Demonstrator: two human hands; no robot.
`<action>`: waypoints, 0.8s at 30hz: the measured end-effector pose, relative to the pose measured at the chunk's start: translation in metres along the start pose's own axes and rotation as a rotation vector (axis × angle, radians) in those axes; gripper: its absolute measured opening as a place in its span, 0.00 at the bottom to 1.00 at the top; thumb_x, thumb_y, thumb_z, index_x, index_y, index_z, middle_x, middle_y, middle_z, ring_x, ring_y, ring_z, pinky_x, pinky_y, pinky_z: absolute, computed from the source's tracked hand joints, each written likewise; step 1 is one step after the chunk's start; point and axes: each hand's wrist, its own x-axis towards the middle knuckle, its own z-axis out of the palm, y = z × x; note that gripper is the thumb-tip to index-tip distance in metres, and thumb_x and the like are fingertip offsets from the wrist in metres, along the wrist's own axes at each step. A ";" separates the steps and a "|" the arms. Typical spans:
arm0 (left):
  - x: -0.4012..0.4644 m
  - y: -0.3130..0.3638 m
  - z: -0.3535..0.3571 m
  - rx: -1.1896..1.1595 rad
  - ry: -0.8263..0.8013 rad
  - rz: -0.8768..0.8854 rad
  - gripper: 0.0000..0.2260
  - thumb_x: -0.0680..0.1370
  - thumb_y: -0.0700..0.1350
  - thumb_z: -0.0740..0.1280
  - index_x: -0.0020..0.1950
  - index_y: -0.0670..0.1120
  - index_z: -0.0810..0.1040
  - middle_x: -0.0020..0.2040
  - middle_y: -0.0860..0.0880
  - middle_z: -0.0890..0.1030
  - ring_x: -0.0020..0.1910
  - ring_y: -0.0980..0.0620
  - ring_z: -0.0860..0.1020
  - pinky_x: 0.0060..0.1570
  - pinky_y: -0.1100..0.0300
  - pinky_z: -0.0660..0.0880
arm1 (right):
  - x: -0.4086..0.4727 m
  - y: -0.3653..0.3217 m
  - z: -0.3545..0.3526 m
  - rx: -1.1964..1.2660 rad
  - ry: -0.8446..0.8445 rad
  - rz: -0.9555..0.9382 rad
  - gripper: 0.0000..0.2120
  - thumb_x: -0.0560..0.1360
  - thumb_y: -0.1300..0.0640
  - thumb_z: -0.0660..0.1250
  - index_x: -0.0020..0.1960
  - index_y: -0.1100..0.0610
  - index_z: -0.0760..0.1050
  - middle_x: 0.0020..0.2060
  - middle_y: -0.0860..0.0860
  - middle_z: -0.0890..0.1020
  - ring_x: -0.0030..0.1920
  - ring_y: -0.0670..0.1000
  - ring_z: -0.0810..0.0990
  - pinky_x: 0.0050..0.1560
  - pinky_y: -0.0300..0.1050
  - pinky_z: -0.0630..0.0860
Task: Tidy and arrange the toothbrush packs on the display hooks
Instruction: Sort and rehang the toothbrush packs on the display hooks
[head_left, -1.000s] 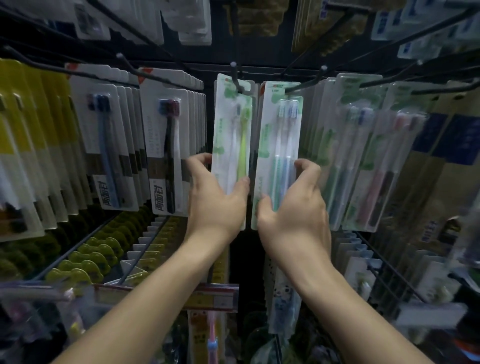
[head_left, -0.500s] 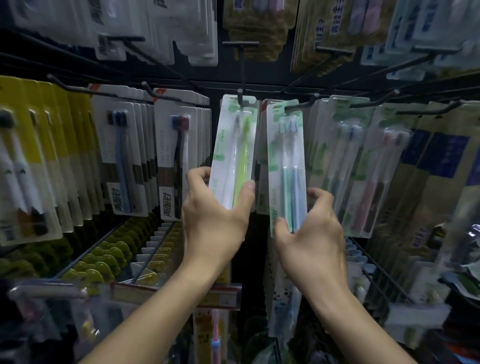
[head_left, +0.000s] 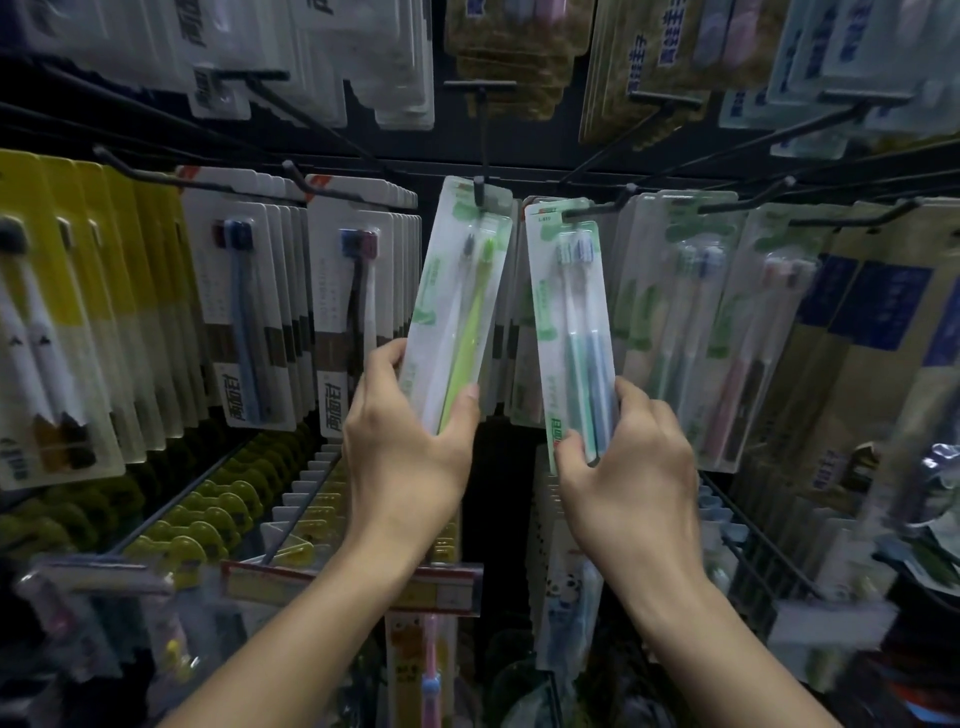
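From the head camera, the left hand (head_left: 410, 447) grips the bottom of a green toothbrush pack (head_left: 457, 306) hanging tilted from the centre hook (head_left: 479, 187). Just beside it, the right hand (head_left: 631, 467) pinches the lower end of a teal-and-blue toothbrush pack (head_left: 571, 322), a clear blister leaning the opposite way.

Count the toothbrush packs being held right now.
2. The left hand grips the green-brush pack at centre; the right hand pinches the teal-and-blue pack beside it. Both tops sit at their hooks.
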 end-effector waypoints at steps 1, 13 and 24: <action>-0.001 0.000 0.000 -0.007 0.005 0.002 0.27 0.77 0.56 0.75 0.72 0.51 0.70 0.57 0.54 0.79 0.51 0.52 0.80 0.47 0.57 0.79 | 0.000 0.000 0.000 0.006 0.006 -0.007 0.29 0.79 0.52 0.68 0.79 0.54 0.66 0.60 0.52 0.77 0.55 0.55 0.79 0.55 0.51 0.79; -0.006 -0.006 -0.012 -0.038 0.029 0.029 0.26 0.77 0.55 0.76 0.70 0.53 0.69 0.58 0.54 0.76 0.53 0.50 0.78 0.46 0.54 0.79 | -0.008 0.009 -0.001 0.053 0.004 -0.096 0.28 0.79 0.53 0.68 0.77 0.52 0.65 0.63 0.50 0.75 0.58 0.54 0.78 0.59 0.52 0.78; -0.015 -0.007 -0.029 -0.052 0.073 0.099 0.25 0.76 0.52 0.77 0.68 0.52 0.69 0.57 0.54 0.77 0.52 0.51 0.79 0.47 0.51 0.81 | -0.013 0.017 -0.006 0.125 -0.023 -0.117 0.28 0.78 0.52 0.69 0.76 0.50 0.65 0.60 0.46 0.74 0.51 0.49 0.79 0.54 0.55 0.81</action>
